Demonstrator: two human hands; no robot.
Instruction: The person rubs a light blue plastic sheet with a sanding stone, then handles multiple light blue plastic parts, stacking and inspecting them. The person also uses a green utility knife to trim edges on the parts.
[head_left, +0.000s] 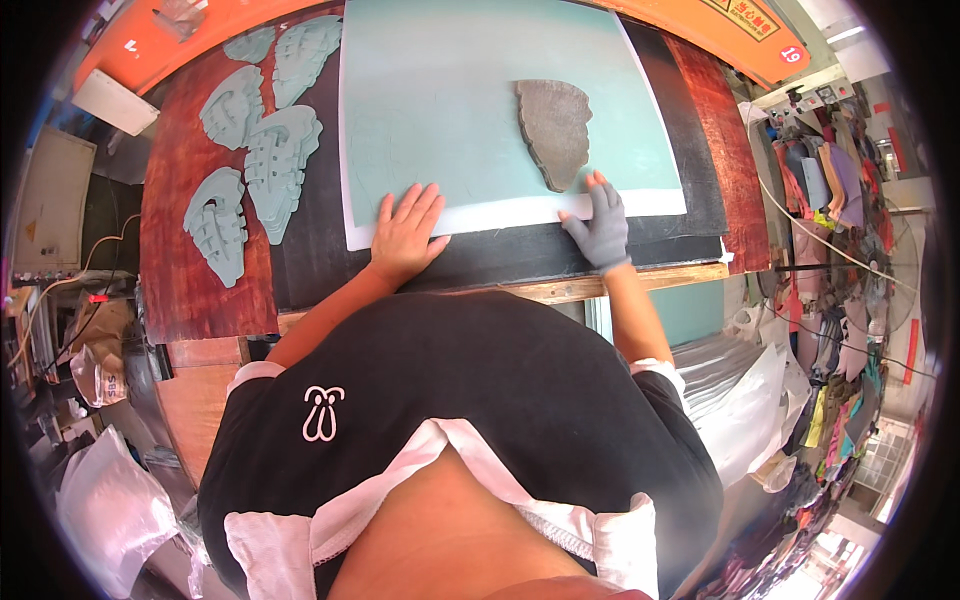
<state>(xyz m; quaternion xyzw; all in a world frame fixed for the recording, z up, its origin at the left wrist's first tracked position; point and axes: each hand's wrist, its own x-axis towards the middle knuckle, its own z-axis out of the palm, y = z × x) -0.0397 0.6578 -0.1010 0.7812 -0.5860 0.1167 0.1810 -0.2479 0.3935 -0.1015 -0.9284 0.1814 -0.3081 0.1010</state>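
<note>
A pale teal sheet [440, 110] with a white near border lies flat on a black board. On its right half sits a grey-brown block [556, 130] with a scalloped edge, tapering toward me; it looks like a cutting die. My left hand [405, 238], bare, lies flat on the sheet's near edge with its fingers spread, holding nothing. My right hand [600, 222], in a grey glove with bare fingertips, rests at the near edge just below the block's tip. Its thumb stands apart from the other fingers, and nothing shows in its grip.
Several stacks of teal cut pieces [280, 165] lie to the left, on the black board [480, 248] and the reddish surface [205, 305]. An orange machine beam [690, 25] crosses the far side. At lower right are stacked sheets [735, 400]; coloured pieces [835, 180] hang at right.
</note>
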